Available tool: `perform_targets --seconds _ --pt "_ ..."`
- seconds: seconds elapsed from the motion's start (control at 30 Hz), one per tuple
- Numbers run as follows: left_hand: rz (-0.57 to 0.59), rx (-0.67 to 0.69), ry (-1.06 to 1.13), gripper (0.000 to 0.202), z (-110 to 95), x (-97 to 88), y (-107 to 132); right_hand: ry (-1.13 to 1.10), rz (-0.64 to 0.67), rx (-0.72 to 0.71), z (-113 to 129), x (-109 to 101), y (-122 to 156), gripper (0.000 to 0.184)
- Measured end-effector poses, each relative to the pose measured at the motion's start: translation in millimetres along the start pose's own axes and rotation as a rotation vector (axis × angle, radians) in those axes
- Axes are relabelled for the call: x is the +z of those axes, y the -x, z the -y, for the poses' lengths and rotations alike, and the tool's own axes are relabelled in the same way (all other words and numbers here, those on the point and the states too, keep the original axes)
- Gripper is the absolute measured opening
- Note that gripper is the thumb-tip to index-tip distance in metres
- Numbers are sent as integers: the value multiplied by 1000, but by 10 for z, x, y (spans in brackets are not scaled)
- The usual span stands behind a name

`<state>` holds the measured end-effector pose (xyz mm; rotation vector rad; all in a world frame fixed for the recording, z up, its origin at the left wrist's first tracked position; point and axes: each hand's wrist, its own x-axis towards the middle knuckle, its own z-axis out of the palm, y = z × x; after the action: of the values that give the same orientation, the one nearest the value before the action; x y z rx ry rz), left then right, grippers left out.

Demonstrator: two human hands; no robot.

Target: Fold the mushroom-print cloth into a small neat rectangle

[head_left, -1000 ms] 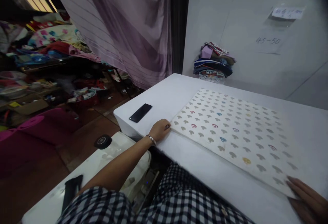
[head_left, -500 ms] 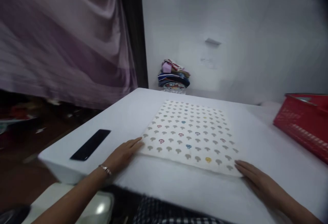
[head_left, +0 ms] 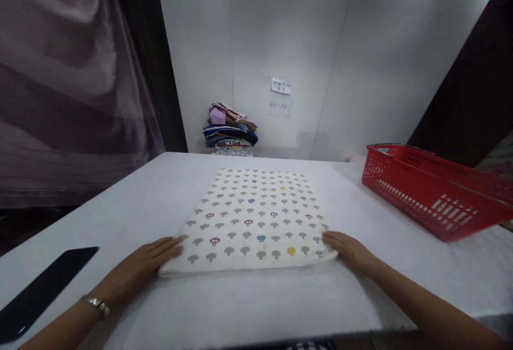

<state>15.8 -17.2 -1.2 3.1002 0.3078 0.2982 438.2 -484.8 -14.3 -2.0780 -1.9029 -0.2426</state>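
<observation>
A white cloth [head_left: 256, 232] printed with grey mushrooms and a few red, blue, yellow and green ones lies flat on the white table [head_left: 256, 307], folded into a rough rectangle. My left hand [head_left: 140, 267] rests at its near left corner, fingers stretched out and touching the edge. At the near right corner my right hand [head_left: 352, 251] lies with straight fingers on the cloth's edge. A bracelet [head_left: 96, 305] circles my left wrist. Neither hand grips the cloth.
A black phone [head_left: 48, 288] lies on the table at the left. A red plastic basket [head_left: 428, 192] stands at the right. Beyond the far edge is a stack of folded cloths [head_left: 230, 131] by the wall, near paper notes [head_left: 281, 86]. A curtain [head_left: 68, 83] hangs at the left.
The view has swung right and levelled, so the cloth and phone appear farther left and more of the red basket shows. Both hands stay at the cloth's near corners.
</observation>
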Motion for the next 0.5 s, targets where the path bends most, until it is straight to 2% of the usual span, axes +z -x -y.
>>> perform_targets --seconds 0.1,0.23,0.37,0.5 --pt "50 32 34 62 30 0 -26 -11 -43 -9 -46 40 47 41" --pt "38 45 73 55 -22 -85 56 -64 -35 40 -56 30 209 40" --pt "35 64 118 47 -245 -321 253 -171 41 175 65 -82 487 38" --pt "39 25 133 43 -469 -545 585 -218 127 332 237 -186 843 38"
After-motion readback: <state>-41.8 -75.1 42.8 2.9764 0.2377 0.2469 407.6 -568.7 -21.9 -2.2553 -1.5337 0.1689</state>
